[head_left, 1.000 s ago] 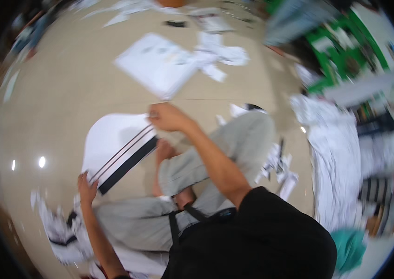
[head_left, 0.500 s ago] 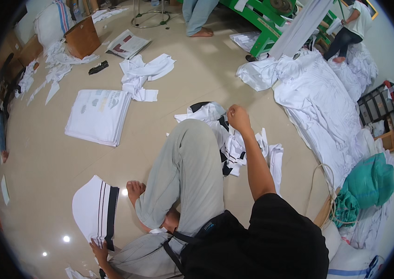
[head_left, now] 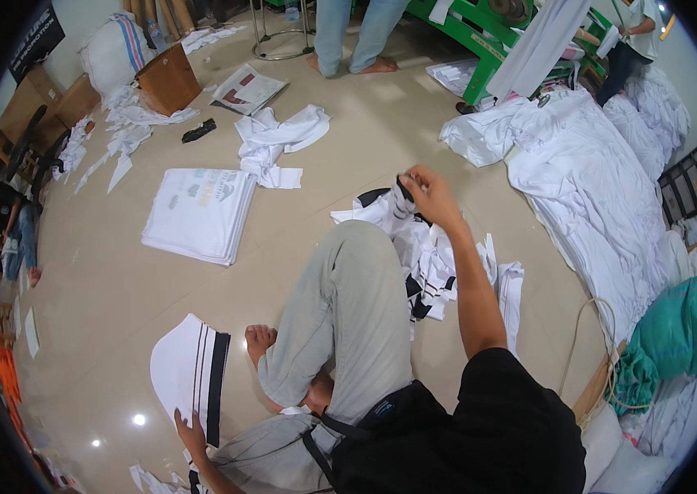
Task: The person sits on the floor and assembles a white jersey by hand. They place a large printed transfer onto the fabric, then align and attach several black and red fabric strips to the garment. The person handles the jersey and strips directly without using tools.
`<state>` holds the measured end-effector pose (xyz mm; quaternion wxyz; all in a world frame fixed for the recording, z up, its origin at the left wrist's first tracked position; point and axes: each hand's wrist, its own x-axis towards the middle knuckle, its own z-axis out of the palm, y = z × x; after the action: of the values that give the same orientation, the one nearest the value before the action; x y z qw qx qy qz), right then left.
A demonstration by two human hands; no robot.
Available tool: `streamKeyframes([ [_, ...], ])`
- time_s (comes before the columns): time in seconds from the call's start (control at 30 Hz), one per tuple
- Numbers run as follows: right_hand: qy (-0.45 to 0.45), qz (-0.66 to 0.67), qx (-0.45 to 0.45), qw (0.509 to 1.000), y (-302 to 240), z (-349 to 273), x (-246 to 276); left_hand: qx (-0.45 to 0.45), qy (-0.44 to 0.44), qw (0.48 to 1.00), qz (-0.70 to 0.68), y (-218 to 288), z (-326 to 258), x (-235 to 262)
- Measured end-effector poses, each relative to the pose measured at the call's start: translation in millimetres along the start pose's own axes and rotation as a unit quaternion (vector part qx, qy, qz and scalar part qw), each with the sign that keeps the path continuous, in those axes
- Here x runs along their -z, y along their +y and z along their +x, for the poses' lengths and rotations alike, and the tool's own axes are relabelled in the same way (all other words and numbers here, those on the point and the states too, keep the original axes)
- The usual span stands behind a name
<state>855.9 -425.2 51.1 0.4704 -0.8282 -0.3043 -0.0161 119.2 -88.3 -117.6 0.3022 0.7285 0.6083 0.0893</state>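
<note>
A white striped panel lies under the left hand, fingers parted, while the right hand pinches a dark-and-white scrap.

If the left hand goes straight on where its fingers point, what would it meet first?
Probably the striped white cloth, which lies under and ahead of the left hand; exact contact is unclear.

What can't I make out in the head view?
Head view:
Striped panel, lower end: partly behind the left hand.
Far end of the dark-edged piece in the right hand: lost against the scrap pile.
Part of the scrap pile: behind the raised knee.
Body above the pale jeans: cut by top edge.
</note>
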Motion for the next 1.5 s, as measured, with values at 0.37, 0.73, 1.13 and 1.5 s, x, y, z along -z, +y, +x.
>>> streamKeyframes([
  [0.37, -0.112, 0.225, 0.171, 0.953, -294, 27, -31, -0.367, 0.040, 0.877, -0.307, 410, -42, 24],
  [0.73, -0.238, 0.129, 0.341, 0.900, -362, -20, -105, -0.376, 0.215, 0.855, -0.284, 460, -45, 68],
  [1.13, -0.339, 0.205, 0.318, 0.861, -363, -4, -199, -0.348, 0.061, 0.900, -0.253, 384, -23, 170],
  [1.5, -0.427, 0.182, 0.259, 0.847, -350, -51, -226, -0.200, -0.103, 0.974, -0.007, 226, -41, 154],
])
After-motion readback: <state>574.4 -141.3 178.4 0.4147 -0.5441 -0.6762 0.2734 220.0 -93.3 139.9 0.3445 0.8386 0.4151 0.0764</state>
